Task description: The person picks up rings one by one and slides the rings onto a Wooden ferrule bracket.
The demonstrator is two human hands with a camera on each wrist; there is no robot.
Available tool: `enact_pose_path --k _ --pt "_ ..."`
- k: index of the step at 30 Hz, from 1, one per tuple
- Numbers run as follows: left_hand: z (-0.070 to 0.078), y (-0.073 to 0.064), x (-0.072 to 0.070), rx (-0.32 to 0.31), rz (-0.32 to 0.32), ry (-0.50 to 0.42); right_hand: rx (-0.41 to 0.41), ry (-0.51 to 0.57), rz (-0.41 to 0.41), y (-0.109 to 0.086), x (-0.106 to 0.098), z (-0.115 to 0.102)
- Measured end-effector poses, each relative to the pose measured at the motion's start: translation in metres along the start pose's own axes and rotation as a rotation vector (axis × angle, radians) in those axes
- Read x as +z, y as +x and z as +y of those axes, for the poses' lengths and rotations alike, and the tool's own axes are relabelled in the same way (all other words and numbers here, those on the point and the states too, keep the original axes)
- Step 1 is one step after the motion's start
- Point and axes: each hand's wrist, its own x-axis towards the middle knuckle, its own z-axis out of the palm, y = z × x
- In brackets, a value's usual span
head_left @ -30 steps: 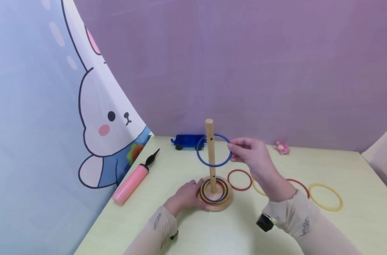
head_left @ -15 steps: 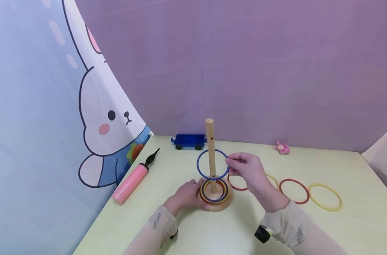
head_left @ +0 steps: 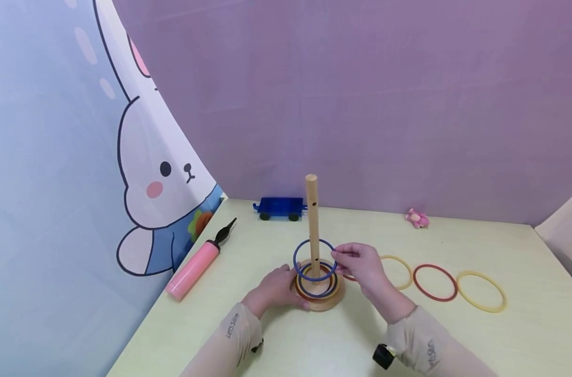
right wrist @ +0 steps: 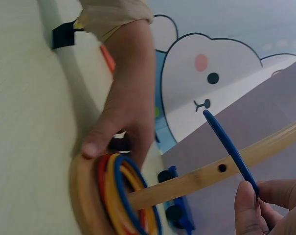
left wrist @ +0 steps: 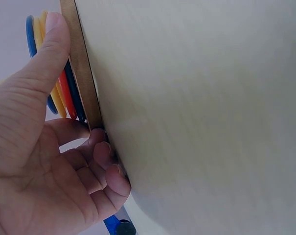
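A wooden ring stand (head_left: pixel 312 220) with an upright post stands on the table. My left hand (head_left: pixel 277 289) grips the left edge of its round base (head_left: pixel 333 302); in the left wrist view the thumb (left wrist: pixel 52 54) lies over the rim with fingers curled at the edge. Several stacked rings (right wrist: pixel 119 181), blue, yellow and red, circle the foot of the post. My right hand (head_left: pixel 363 267) pinches a blue ring (right wrist: pixel 228 144) between thumb and fingers. That ring encircles the lower post, tilted, just above the stack.
To the right lie a yellow ring (head_left: pixel 411 273), a red ring (head_left: pixel 441 300) and another yellow ring (head_left: pixel 505 301). One more red ring (head_left: pixel 349 278) is mostly hidden behind my right hand. A pink hand pump (head_left: pixel 193 272), blue toy wagon (head_left: pixel 280 207) and small pink toy (head_left: pixel 417 218) lie farther out.
My right hand has come down along the post, lowering the blue ring from near the top to just above the stack. The left hand has stayed on the base.
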Motion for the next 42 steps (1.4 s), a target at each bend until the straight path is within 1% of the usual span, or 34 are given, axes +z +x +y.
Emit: enact_pose_path --k 7,13,19,25,34,38,42 --pt "0.0 0.0 -0.001 0.017 0.013 -0.004 0.01 -0.009 0.029 0.006 0.003 0.027" --pt "0.0 0.0 0.001 0.005 0.016 0.003 0.035 -0.017 0.041 0.008 0.004 0.044" --pt "-0.002 0.0 0.002 0.041 0.027 0.04 0.026 -0.02 0.048 0.011 0.004 0.056" --pt "-0.003 0.0 0.003 0.052 0.026 0.056 0.011 -0.037 0.069 0.013 0.003 0.062" --pt "-0.004 0.002 0.006 0.032 0.025 0.041 0.014 -0.055 0.086 0.015 -0.001 0.069" --pt "-0.003 0.002 0.006 0.028 0.025 0.037 0.004 -0.067 0.08 0.013 -0.007 0.068" --pt "-0.002 0.001 0.004 0.025 0.023 0.029 -0.01 -0.083 0.068 0.008 -0.017 0.064"
